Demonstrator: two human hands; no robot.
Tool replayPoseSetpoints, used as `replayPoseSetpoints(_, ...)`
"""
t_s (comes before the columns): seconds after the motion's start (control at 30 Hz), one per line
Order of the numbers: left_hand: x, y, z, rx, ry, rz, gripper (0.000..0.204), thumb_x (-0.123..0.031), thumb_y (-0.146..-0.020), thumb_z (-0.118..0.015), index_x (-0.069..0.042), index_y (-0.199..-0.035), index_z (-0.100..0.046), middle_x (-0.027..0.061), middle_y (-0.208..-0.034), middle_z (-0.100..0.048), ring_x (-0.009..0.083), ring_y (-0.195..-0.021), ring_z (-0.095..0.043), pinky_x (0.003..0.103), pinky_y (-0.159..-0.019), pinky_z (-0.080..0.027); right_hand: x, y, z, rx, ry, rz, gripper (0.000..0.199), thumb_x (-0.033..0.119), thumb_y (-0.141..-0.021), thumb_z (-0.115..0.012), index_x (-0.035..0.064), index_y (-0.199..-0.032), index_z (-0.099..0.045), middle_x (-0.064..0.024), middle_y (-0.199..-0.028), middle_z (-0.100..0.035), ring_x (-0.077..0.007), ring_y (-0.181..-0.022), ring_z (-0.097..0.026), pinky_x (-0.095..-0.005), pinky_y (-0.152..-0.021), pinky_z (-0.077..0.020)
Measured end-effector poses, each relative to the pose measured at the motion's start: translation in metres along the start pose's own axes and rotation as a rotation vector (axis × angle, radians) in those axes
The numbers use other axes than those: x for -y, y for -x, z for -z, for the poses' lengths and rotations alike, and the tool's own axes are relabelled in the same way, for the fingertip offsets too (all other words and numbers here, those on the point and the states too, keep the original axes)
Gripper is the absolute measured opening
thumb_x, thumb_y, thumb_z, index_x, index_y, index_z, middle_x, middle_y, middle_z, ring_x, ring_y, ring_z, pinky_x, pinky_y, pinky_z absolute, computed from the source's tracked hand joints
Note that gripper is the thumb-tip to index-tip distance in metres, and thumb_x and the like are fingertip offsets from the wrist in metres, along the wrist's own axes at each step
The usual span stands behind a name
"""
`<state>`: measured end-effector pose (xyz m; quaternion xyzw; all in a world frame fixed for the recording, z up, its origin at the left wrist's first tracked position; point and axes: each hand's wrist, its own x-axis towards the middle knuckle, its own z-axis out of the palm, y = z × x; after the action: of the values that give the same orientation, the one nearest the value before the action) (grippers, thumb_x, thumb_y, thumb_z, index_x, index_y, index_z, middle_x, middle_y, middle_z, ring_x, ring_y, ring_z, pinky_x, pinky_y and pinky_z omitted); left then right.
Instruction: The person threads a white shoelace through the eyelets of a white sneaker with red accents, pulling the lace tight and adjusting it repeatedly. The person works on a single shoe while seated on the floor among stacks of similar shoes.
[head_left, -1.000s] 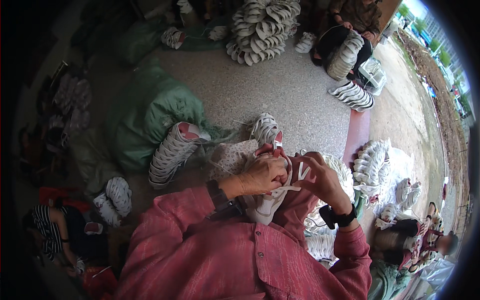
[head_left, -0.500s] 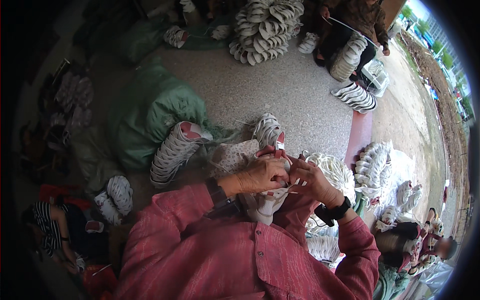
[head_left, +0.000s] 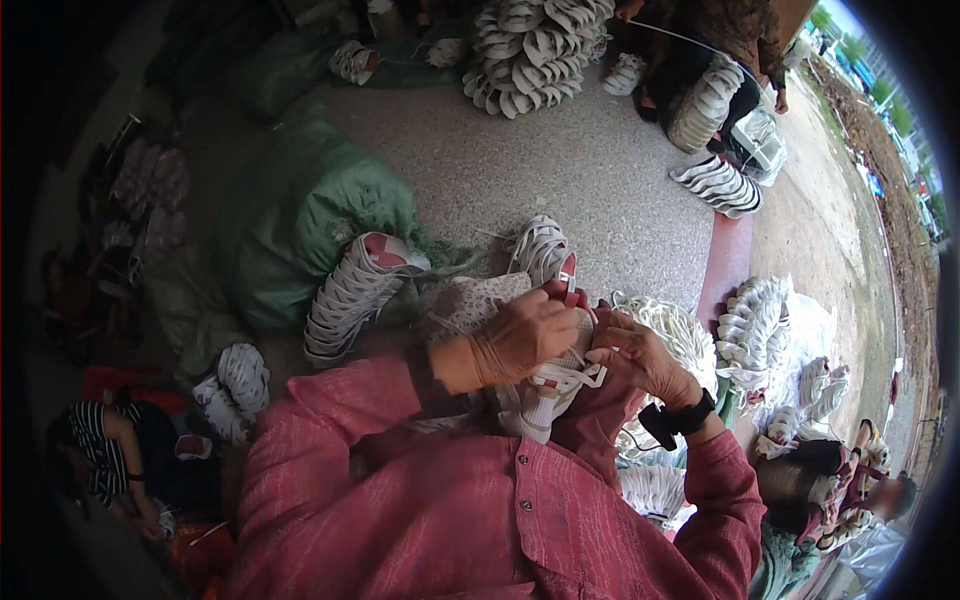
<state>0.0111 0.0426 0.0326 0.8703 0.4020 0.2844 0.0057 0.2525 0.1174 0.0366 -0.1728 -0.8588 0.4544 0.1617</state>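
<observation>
My red shirt [head_left: 480, 520] fills the bottom of the view. Just above it, I hold a white shoe [head_left: 545, 395] in my lap. My left hand [head_left: 515, 340] lies on top of the shoe, and its grip is closed around the upper part. My right hand [head_left: 640, 360] is just beside it on the right. Its fingers [head_left: 605, 335] pinch a white lace [head_left: 570, 378] that crosses the front of the shoe. I have a black watch [head_left: 680, 420] on my right wrist.

Right behind my hands there is a shoe with a red inside [head_left: 565, 275] sticking up. A pile of white laces [head_left: 680, 335] lies just to the right of my hands. To the left stands a long stack of white shoes [head_left: 350, 295], leaning on a big green sack [head_left: 300, 215].

Low on my left, a person in a striped top [head_left: 100, 450] sits on the floor, near a small stack of shoes [head_left: 235, 385]. On my right there are more white shoes in a heap [head_left: 755, 325], and another person [head_left: 850, 490] sits low in that corner.

Farther out is the bare speckled floor [head_left: 590, 170]. At the far end there is a big round pile of white shoes [head_left: 535, 50]. Next to it a person in dark clothes [head_left: 700, 60] sits with a row of shoes [head_left: 720, 185] near them.
</observation>
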Motion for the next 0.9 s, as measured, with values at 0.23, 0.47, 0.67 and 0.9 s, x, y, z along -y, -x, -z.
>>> replayPoseSetpoints(0.23, 0.181, 0.095, 0.219, -0.332, -0.404, 0.695, 0.009, -0.010, -0.085, -0.071, -0.005, -0.081, -0.066, 0.0084, -0.081, -0.060, 0.0256, -0.067, -0.060, 0.037, -0.063, -0.046, -0.007, 0.000, -0.007, -0.058, 0.137, -0.006, 0.025, 0.026, -0.099, -0.060, 0.0022, -0.097, -0.067, -0.0134, -0.092, -0.058, -0.0336, -0.091, -0.057, -0.0421, -0.082, -0.0461)
replayPoseSetpoints(0.47, 0.141, 0.129, 0.176, -0.177, -0.103, 0.835, 0.024, -0.008, -0.084, -0.075, -0.002, -0.103, -0.062, 0.0034, -0.091, -0.059, 0.0124, -0.078, -0.056, 0.028, -0.069, -0.047, 0.009, -0.012, -0.015, -0.084, 0.190, -0.059, 0.017, 0.018, -0.095, -0.062, 0.0026, -0.103, -0.065, -0.0138, -0.094, -0.057, -0.0346, -0.092, -0.058, -0.0432, -0.080, -0.0469)
replayPoseSetpoints(0.67, 0.032, 0.112, 0.059, 0.139, 0.346, 0.533, 0.043, -0.029, -0.081, -0.082, -0.007, -0.112, -0.061, 0.0075, -0.110, -0.061, 0.0266, -0.107, -0.058, 0.039, -0.096, -0.045, 0.017, -0.008, -0.022, -0.210, 0.381, 0.101, 0.020, 0.015, -0.086, -0.071, 0.0045, -0.102, -0.066, -0.0093, -0.097, -0.062, -0.0335, -0.088, -0.060, -0.0424, -0.081, -0.0504)
replayPoseSetpoints(0.9, 0.001, 0.101, 0.028, 0.291, 0.192, 0.377, 0.033, -0.037, -0.093, -0.069, -0.005, -0.087, -0.061, 0.0087, -0.090, -0.059, 0.0301, -0.090, -0.059, 0.041, -0.081, -0.047, 0.033, -0.021, -0.039, -0.144, 0.599, 0.114, 0.017, 0.015, -0.083, -0.073, 0.0081, -0.097, -0.068, -0.0078, -0.093, -0.062, -0.0311, -0.093, -0.059, -0.0429, -0.088, -0.0485)
